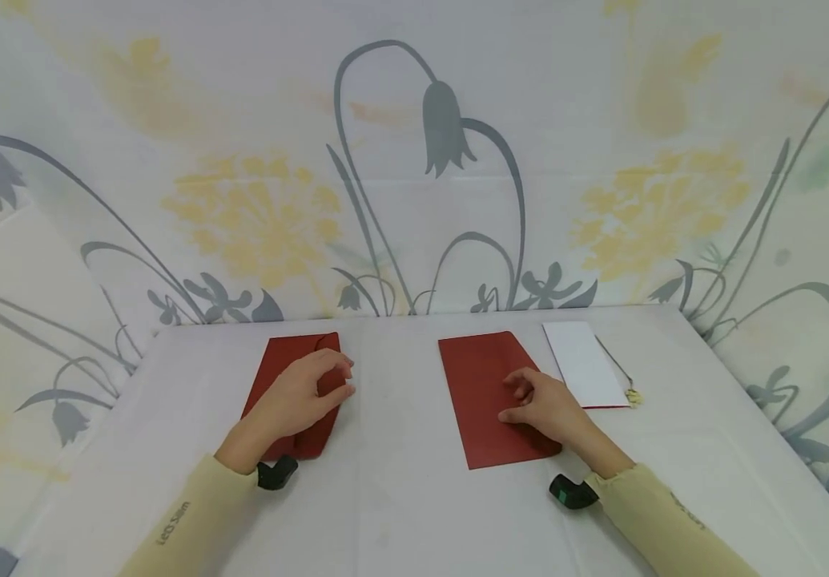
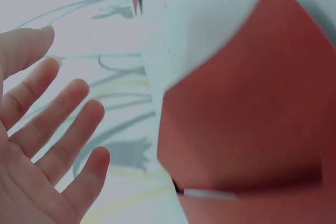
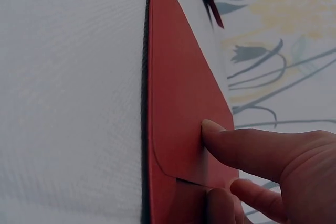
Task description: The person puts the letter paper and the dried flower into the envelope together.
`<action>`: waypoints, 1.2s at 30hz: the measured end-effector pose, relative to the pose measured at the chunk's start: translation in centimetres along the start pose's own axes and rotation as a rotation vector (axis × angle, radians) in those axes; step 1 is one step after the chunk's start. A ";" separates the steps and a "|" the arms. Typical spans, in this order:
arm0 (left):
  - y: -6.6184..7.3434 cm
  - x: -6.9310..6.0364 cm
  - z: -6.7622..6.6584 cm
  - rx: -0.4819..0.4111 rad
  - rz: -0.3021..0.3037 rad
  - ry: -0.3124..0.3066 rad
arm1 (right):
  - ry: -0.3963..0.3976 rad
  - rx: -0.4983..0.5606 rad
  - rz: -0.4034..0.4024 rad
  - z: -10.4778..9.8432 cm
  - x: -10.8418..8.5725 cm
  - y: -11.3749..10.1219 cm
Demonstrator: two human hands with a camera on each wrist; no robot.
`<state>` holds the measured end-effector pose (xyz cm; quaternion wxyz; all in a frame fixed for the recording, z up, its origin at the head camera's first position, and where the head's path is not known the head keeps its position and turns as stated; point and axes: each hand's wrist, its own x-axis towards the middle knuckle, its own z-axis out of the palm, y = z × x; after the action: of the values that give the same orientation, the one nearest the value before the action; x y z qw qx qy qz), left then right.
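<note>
My left hand [image 1: 306, 393] hovers over a red envelope [image 1: 280, 357] on the left of the table. In the left wrist view its fingers [image 2: 79, 129] are loosely spread and hold nothing, beside the envelope's red flap [image 2: 247, 119]. On the right, my right hand [image 1: 547, 409] is over a second red envelope [image 1: 475, 385], which lies flat. Seen from the right wrist, the thumb [image 3: 247, 150] is at the red surface [image 3: 178, 103], with bent fingers near a slit; whether they touch is unclear. A gap separates thumb and forefinger in the head view.
Beyond the right hand lies a white card [image 1: 590, 369] with a red lower edge, a dark cord and a gold charm [image 1: 633, 397]. A white cloth [image 1: 392, 497] covers the table. Flower-patterned fabric [image 1: 414, 240] rises behind it. A black device [image 1: 573, 491] sits at the right wrist.
</note>
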<state>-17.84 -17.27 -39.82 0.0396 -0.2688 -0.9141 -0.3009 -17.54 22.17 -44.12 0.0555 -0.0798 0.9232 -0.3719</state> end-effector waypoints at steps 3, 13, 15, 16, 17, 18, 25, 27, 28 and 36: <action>0.4 0.4 0.7 -0.061 0.002 -0.021 | -0.009 0.011 0.003 0.1 0.1 0.0; 2.0 3.4 4.1 -0.107 0.095 -0.164 | -0.008 0.011 0.002 0.4 0.2 0.1; 2.6 4.1 4.7 -0.098 0.101 -0.199 | -0.012 0.011 0.012 0.5 0.2 0.1; 2.9 4.5 5.0 -0.100 0.106 -0.214 | -0.012 0.011 0.019 0.5 0.2 0.1; 3.3 4.9 5.3 -0.104 0.115 -0.227 | -0.012 0.009 0.024 0.4 0.1 0.0; 3.6 5.4 5.5 -0.108 0.119 -0.240 | -0.011 0.010 0.025 0.3 0.1 -0.1; 5.6 7.9 6.9 -0.096 0.118 -0.327 | -0.010 -0.002 0.022 0.1 0.3 -0.6; 6.0 8.3 7.4 -0.081 0.107 -0.365 | -0.016 -0.006 0.025 0.1 0.4 -0.6; 6.1 8.5 7.7 -0.068 0.106 -0.384 | -0.018 -0.008 0.027 0.1 0.4 -0.5; 6.9 8.9 9.4 0.054 0.095 -0.481 | -0.008 -0.010 0.028 0.4 0.1 -0.1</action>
<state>-20.97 -3.06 -41.77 -0.1580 -0.3740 -0.8914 -0.2015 -17.61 21.81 -44.32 0.0642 -0.0687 0.9258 -0.3660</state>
